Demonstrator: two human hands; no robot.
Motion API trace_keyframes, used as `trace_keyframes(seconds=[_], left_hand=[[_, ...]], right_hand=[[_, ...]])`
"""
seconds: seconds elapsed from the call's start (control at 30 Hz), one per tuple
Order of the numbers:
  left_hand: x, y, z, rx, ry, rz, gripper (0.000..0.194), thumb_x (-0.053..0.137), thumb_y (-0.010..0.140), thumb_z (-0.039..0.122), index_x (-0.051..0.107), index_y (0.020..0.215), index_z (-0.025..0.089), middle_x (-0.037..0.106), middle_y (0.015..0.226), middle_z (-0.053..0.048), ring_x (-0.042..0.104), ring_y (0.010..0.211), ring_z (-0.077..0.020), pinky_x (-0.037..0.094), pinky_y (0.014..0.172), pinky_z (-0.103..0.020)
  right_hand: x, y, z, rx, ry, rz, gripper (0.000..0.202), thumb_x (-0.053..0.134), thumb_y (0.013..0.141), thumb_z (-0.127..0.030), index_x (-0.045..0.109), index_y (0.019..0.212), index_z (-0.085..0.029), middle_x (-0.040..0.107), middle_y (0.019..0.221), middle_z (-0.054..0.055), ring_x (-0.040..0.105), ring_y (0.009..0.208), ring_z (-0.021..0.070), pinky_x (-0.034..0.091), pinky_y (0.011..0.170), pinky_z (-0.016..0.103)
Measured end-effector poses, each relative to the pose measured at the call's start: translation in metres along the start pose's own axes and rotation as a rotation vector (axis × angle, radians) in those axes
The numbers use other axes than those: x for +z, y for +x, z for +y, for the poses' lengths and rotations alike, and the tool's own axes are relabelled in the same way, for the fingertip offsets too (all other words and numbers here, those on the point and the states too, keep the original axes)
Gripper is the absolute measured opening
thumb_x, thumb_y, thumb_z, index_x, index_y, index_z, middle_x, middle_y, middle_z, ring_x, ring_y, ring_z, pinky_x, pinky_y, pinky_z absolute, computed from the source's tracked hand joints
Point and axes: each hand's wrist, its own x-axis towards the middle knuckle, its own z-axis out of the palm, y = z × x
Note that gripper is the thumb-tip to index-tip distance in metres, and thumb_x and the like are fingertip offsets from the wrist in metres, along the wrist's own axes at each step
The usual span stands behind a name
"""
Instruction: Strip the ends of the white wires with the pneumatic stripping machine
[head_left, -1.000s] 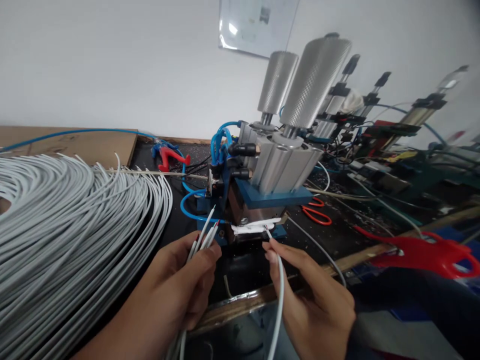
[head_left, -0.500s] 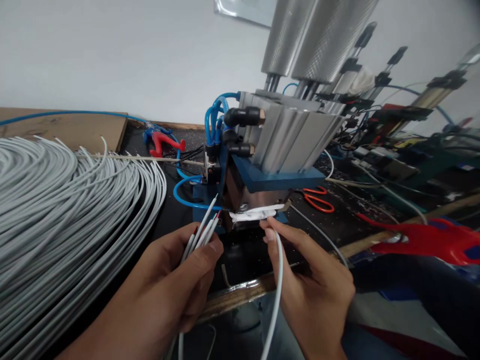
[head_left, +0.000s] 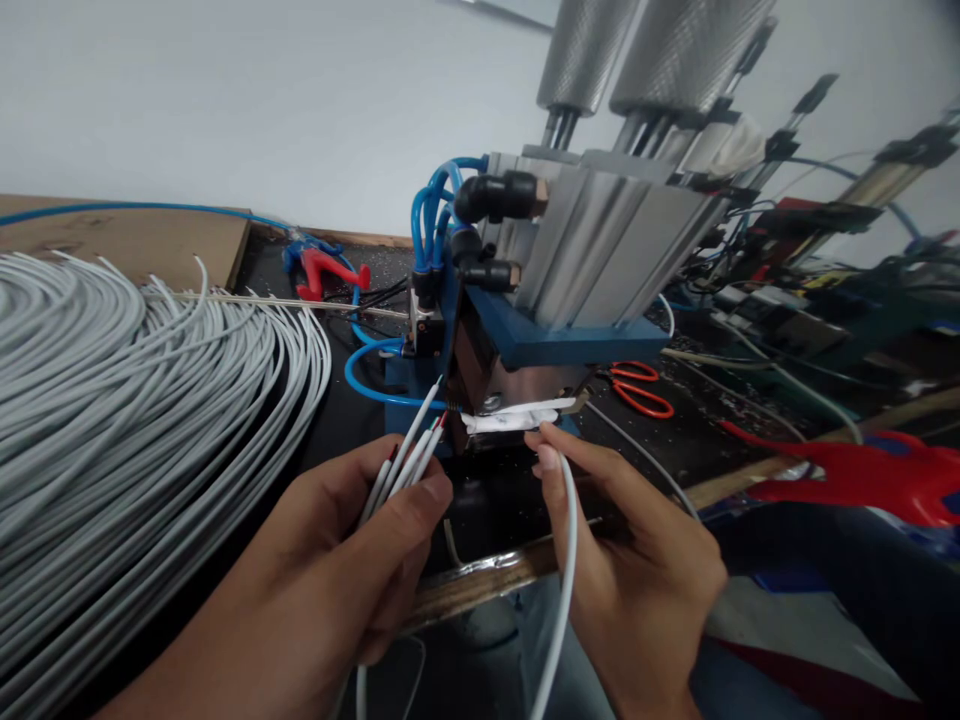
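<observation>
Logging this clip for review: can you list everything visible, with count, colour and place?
single cable: one, white, pinched in right hand, tip at machine mouth
cable bunch: several, white with red tips, in left hand
pneumatic machine: one, silver on blue base, centre
cable pile: many, white, left
scissors: one, orange, right of machine
pliers: one, red and blue, behind pile
left hand: gripping
right hand: pinching

Plain white wall (head_left: 262, 90) behind, dark cluttered workbench (head_left: 352, 420), brown cardboard sheet (head_left: 127, 240) at left, soft even light
</observation>
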Motion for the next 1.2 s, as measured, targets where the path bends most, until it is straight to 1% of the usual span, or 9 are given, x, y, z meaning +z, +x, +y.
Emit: trace_keyframes(seconds=[0.13, 0.3, 0.4, 0.6, 0.73, 0.87, 1.03, 1.1, 1.2], left_hand=[[-0.009, -0.002, -0.014, 0.049, -0.01, -0.036, 0.061, 0.098, 0.075, 0.068, 0.057, 0.063, 0.024, 0.04, 0.047, 0.011, 0.016, 0.043, -0.0043, 0.032, 0.04, -0.018], [-0.013, 0.0, -0.026, 0.058, -0.099, -0.027, 0.054, 0.096, 0.085, 0.065, 0.065, 0.073, 0.022, 0.043, 0.049, 0.011, 0.007, 0.047, -0.0043, 0.008, 0.037, -0.013], [-0.011, 0.001, -0.022, 0.055, -0.071, -0.056, 0.058, 0.099, 0.078, 0.066, 0.062, 0.068, 0.022, 0.04, 0.047, 0.011, 0.009, 0.046, -0.0038, 0.011, 0.035, -0.013], [-0.001, -0.007, -0.008, 0.033, -0.045, 0.019, 0.05, 0.1, 0.075, 0.056, 0.065, 0.07, 0.021, 0.044, 0.048, 0.01, 0.021, 0.047, -0.0034, 0.019, 0.04, -0.01], [0.003, -0.014, -0.003, -0.003, -0.111, 0.059, 0.052, 0.104, 0.069, 0.052, 0.063, 0.07, 0.02, 0.04, 0.051, 0.012, 0.023, 0.048, -0.0028, 0.021, 0.043, -0.011], [0.008, -0.016, 0.002, 0.007, -0.03, 0.075, 0.048, 0.095, 0.07, 0.058, 0.066, 0.074, 0.02, 0.039, 0.05, 0.012, 0.022, 0.048, -0.003, 0.019, 0.045, -0.013], [0.009, -0.016, 0.004, 0.021, 0.067, 0.106, 0.051, 0.093, 0.072, 0.065, 0.074, 0.079, 0.019, 0.037, 0.047, 0.011, 0.019, 0.048, -0.0045, 0.017, 0.048, -0.019], [0.005, -0.014, 0.001, 0.016, 0.179, 0.091, 0.052, 0.091, 0.076, 0.067, 0.08, 0.086, 0.017, 0.037, 0.047, 0.011, 0.022, 0.047, -0.0053, 0.018, 0.048, -0.02], [-0.004, -0.009, -0.008, -0.004, 0.299, -0.021, 0.057, 0.086, 0.083, 0.07, 0.087, 0.104, 0.018, 0.04, 0.049, 0.01, 0.023, 0.044, -0.0065, 0.017, 0.045, -0.022]], right_hand=[[-0.002, -0.001, 0.0, 0.0, 0.005, -0.009, 0.019, 0.077, 0.111, -0.02, 0.084, 0.127, -0.028, 0.091, 0.114, -0.003, 0.087, 0.098, 0.0104, 0.07, 0.091, 0.018], [-0.003, -0.002, 0.002, -0.02, -0.014, -0.034, 0.02, 0.076, 0.111, -0.018, 0.083, 0.128, -0.027, 0.091, 0.115, 0.0, 0.088, 0.097, 0.014, 0.073, 0.089, 0.023], [-0.001, -0.002, 0.002, -0.02, -0.015, -0.037, 0.021, 0.076, 0.111, -0.017, 0.083, 0.128, -0.026, 0.091, 0.116, 0.001, 0.088, 0.099, 0.0142, 0.073, 0.094, 0.023], [0.0, -0.002, 0.004, -0.044, -0.015, -0.017, 0.021, 0.075, 0.112, -0.016, 0.083, 0.129, -0.025, 0.091, 0.115, -0.002, 0.086, 0.102, 0.0062, 0.065, 0.098, 0.011], [-0.001, -0.003, 0.006, -0.087, -0.038, -0.031, 0.022, 0.077, 0.11, -0.014, 0.082, 0.13, -0.022, 0.091, 0.116, 0.0, 0.086, 0.102, 0.0062, 0.065, 0.1, 0.01], [-0.001, 0.001, 0.007, -0.132, -0.055, -0.021, 0.027, 0.076, 0.107, -0.01, 0.082, 0.13, -0.023, 0.091, 0.116, 0.002, 0.088, 0.099, 0.0118, 0.07, 0.095, 0.017], [-0.001, 0.001, -0.007, -0.032, -0.018, 0.009, 0.033, 0.088, 0.101, -0.042, 0.086, 0.132, -0.03, 0.09, 0.114, 0.009, 0.089, 0.101, 0.0303, 0.079, 0.085, 0.04], [0.001, -0.008, -0.016, 0.008, 0.012, -0.002, 0.038, 0.091, 0.098, -0.048, 0.087, 0.131, -0.031, 0.09, 0.11, 0.01, 0.089, 0.099, 0.0322, 0.079, 0.081, 0.042], [0.005, -0.031, -0.029, 0.064, 0.059, -0.025, 0.028, 0.091, 0.097, -0.037, 0.088, 0.124, -0.033, 0.089, 0.099, 0.006, 0.088, 0.085, 0.0292, 0.077, 0.071, 0.038]])
